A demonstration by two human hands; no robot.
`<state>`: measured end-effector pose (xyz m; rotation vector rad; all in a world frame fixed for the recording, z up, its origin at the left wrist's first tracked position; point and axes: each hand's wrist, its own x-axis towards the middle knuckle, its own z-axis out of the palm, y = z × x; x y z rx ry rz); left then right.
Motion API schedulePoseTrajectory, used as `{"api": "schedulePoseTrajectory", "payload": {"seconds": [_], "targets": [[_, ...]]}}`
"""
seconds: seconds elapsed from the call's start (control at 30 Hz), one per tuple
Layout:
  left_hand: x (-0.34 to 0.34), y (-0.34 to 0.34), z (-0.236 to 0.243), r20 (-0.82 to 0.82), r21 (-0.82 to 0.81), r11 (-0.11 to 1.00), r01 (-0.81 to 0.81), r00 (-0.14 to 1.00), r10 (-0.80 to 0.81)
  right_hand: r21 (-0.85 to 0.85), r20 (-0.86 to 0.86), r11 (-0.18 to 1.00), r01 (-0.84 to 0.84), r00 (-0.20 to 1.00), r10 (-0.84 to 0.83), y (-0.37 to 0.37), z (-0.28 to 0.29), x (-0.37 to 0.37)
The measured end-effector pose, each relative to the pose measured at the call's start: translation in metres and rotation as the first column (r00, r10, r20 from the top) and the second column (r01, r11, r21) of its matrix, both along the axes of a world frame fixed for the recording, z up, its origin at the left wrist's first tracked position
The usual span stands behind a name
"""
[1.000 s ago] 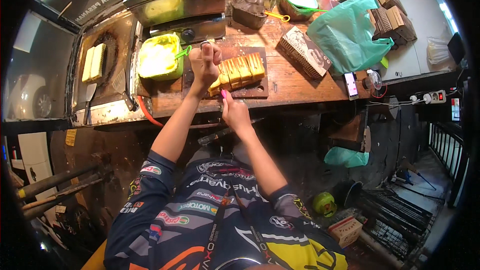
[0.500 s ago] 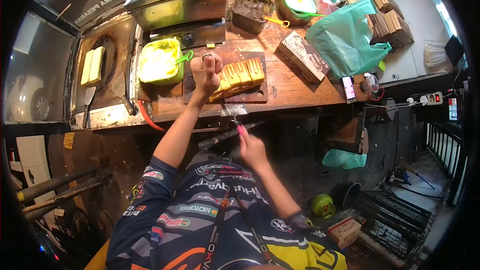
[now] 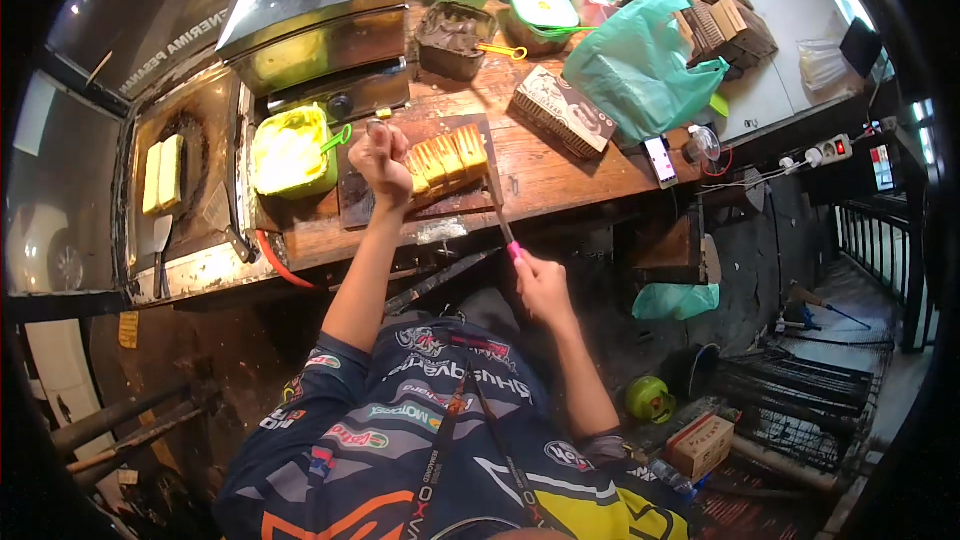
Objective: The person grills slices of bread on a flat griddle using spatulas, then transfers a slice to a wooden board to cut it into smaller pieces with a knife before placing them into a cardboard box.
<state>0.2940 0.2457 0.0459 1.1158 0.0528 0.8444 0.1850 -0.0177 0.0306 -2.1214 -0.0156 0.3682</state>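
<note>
My left hand (image 3: 380, 155) hovers over the left end of a dark cutting board (image 3: 360, 208), fingers curled shut; I cannot see anything in it. A row of golden toasted bread slices (image 3: 445, 155) lies on the board just right of that hand. My right hand (image 3: 540, 285) is off the counter's front edge, near my body. It grips the pink handle of a knife (image 3: 497, 208) whose blade points up toward the right end of the board.
A yellow-green tub of spread (image 3: 290, 150) with a green spatula stands left of the board. Two bread blocks (image 3: 162, 172) lie on the griddle at far left. A chocolate tub (image 3: 450, 35), patterned box (image 3: 565, 110), green bag (image 3: 640, 65) and phone (image 3: 660, 160) fill the counter's right.
My right hand has drawn back from the board toward my body, taking the knife with it. My left hand stays raised over the bread.
</note>
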Motion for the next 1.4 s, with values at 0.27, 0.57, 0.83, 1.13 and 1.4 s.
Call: {"api": "schedulePoseTrajectory", "payload": {"seconds": [0.27, 0.57, 0.83, 1.13, 1.4], "targets": [[0.034, 0.044, -0.008, 0.130, -0.083, 0.861, 0.503, 0.862, -0.491, 0.043, -0.242, 0.991, 0.125, 0.964, -0.111, -0.048, 0.049, 0.000], [0.031, 0.030, 0.020, 0.094, 0.142, 0.869, 0.474, 0.868, -0.488, -0.598, 0.351, 0.783, -0.171, 0.823, 0.447, 0.013, 0.028, 0.128], [0.018, 0.013, 0.050, 0.112, 0.506, 0.778, -0.373, 0.922, 0.370, -0.353, 0.474, 0.933, -0.072, 0.846, 0.245, -0.140, 0.041, 0.138], [0.036, 0.012, -0.022, -0.020, 0.124, 0.903, -0.412, 0.909, 0.417, -0.410, 0.432, 0.887, -0.214, 0.810, 0.396, -0.085, -0.048, 0.153], [0.033, 0.018, -0.024, -0.130, 0.274, 0.843, -0.463, 0.851, 0.510, 0.074, 0.704, 0.928, -0.364, 0.679, 0.210, -0.030, 0.005, 0.196]]}}
